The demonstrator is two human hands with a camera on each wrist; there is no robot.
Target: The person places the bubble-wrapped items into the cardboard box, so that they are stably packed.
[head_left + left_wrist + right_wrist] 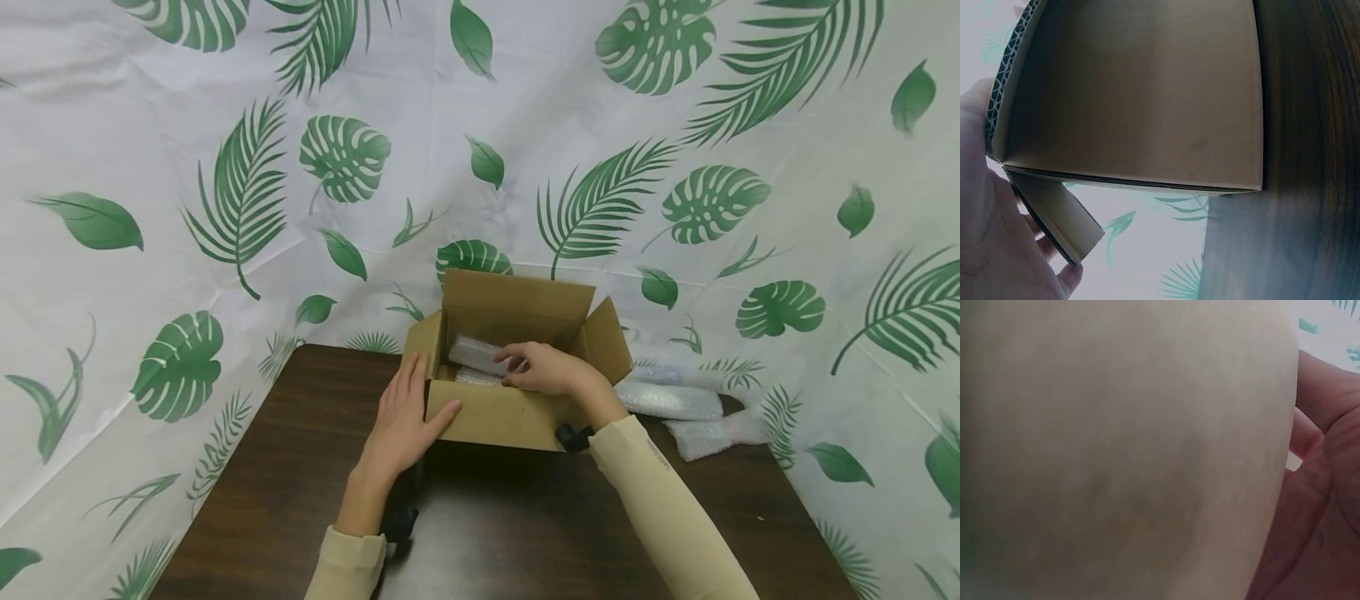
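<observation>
An uncovered cardboard box (pixel 495 414) stands on the table with its flaps raised. My left hand (pixel 401 421) lies with spread, nearly straight fingers along its left flap, the thumb against the front wall. In the left wrist view, that hand (pixel 997 206) touches the flap (pixel 1060 215) beside the box wall (pixel 1141 94). Inside are a bubble-wrapped bundle (pixel 474 353) and another wrapped piece (pixel 476 377) in front of it. My right hand (pixel 551 369) reaches over the front wall, fingers bent loosely at the bundle's right end. The right wrist view shows mostly a blurred pale surface beside the hand (pixel 1310 519).
Several bubble-wrapped pieces (pixel 671 401) lie right of the box, one (pixel 705 437) nearer the table's right edge. The dark wooden table (pixel 495 533) extends in front of the box. A leaf-patterned white cloth (pixel 420 100) hangs behind it.
</observation>
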